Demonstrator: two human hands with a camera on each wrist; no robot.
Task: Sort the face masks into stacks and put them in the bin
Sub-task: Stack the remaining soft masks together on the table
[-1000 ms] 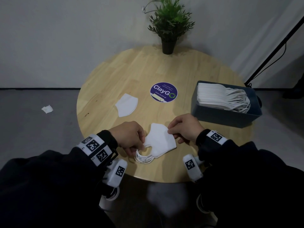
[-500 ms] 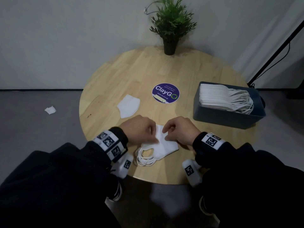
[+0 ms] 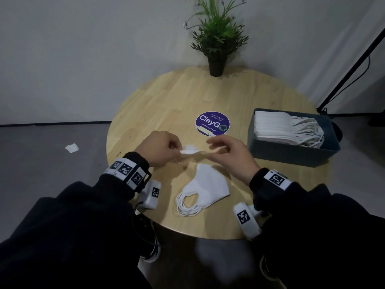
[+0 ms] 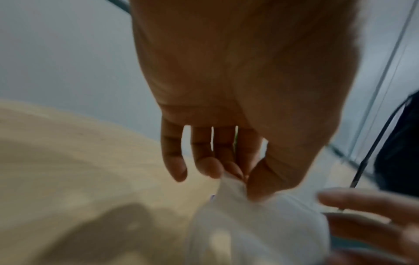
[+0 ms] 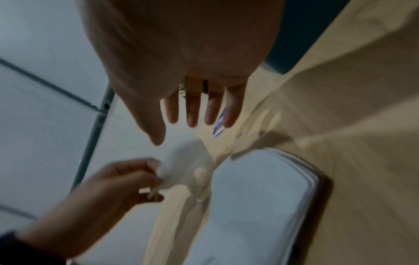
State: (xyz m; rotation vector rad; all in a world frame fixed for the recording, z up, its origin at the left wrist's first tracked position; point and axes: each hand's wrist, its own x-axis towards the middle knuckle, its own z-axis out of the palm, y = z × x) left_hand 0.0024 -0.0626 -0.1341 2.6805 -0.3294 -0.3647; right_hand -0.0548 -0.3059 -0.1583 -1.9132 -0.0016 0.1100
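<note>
- Pinching one end of a white mask [image 3: 190, 150] between thumb and fingertips, the left hand [image 3: 161, 148] holds it in the air above the bench [image 3: 166, 97], just beyond the stack [image 3: 205, 185].
- From the left wrist view the thumb and fingers [image 4: 209, 165] close on a bunched corner of the mask [image 4: 254, 226].
- The right hand [image 3: 230, 154] hovers at the mask's other end, fingers straight and slightly spread; motion blur hides whether they touch it.
- In the right wrist view those fingers [image 5: 192, 111] point away, holding nothing.
- The stack lies flat on the near part of the bench, ear loops fanned toward the near left.
- A blue bin [image 3: 291, 153] stands at the right, holding a row of masks [image 3: 277, 128].
- A round purple sticker [image 3: 212, 123] sits at the centre, a potted plant [image 3: 216, 38] at the far edge.
- A white scrap [image 3: 71, 147] lies on the floor at left.
</note>
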